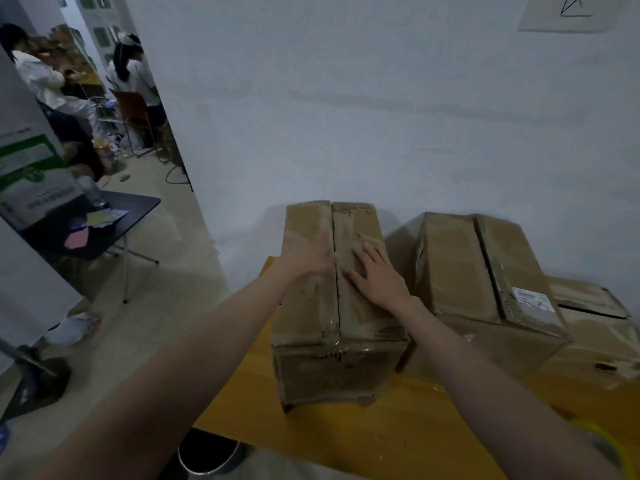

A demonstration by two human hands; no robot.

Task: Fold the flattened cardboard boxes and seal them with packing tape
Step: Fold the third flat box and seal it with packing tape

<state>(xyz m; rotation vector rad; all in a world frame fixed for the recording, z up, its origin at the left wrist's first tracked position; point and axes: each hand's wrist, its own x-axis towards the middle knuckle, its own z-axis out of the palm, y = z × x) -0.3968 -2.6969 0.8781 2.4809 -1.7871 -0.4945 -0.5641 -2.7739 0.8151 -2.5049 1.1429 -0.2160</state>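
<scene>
While both palms press down, the top of the box stays closed, and each line below follows from that.

Right hand: the right hand [379,273] lies flat with fingers spread on the right flap [356,271], grasping nothing; it seems placed to keep that flap level.
Left hand: the left hand [308,258] is blurred, yet looks flat and unclenched on the left flap [304,271], beside the middle seam [335,271].
Seam: the flaps meet edge to edge between the hands; glossy strips near the front may be tape, but I cannot tell.
Box: the box [332,368] stands on the yellow table [381,441], back against the white wall [346,116], which likely braces it.
Neighbours: a second box [460,271] stands just beside it on the right, and a third box [595,334] beyond.
Tape roll: none in view.
</scene>
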